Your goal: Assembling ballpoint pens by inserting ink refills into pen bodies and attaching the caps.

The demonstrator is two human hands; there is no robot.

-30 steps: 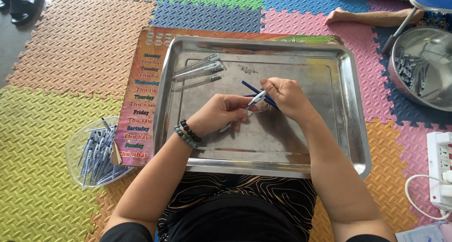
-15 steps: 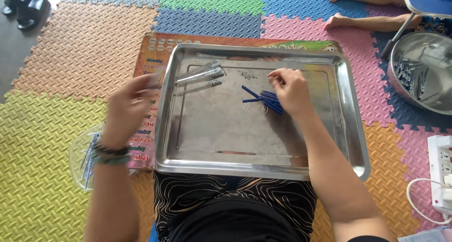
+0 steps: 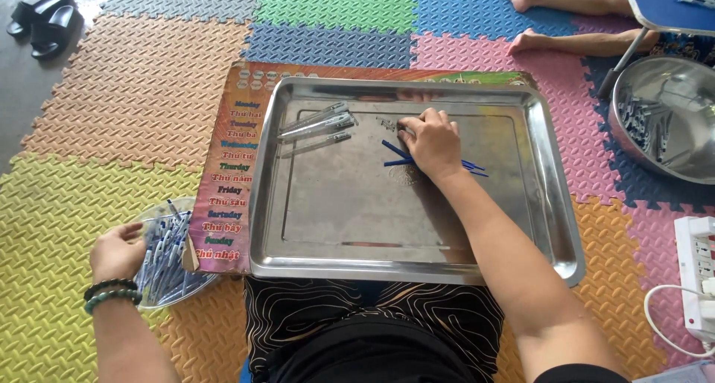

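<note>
Two hands work apart: the right hand (image 3: 430, 141) lies with fingers bent together on blue pen refills (image 3: 395, 153) in the steel tray (image 3: 536, 226), while the left hand (image 3: 118, 252) reaches, loosely curled, into the clear bowl (image 3: 153, 226) of pens (image 3: 167, 256) on the floor mat (image 3: 45, 226).

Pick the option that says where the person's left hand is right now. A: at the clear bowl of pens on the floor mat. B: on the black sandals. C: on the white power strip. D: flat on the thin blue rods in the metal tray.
A: the left hand reaches into the clear bowl of pens beside the metal tray, while the right hand covers the blue rods.
</note>
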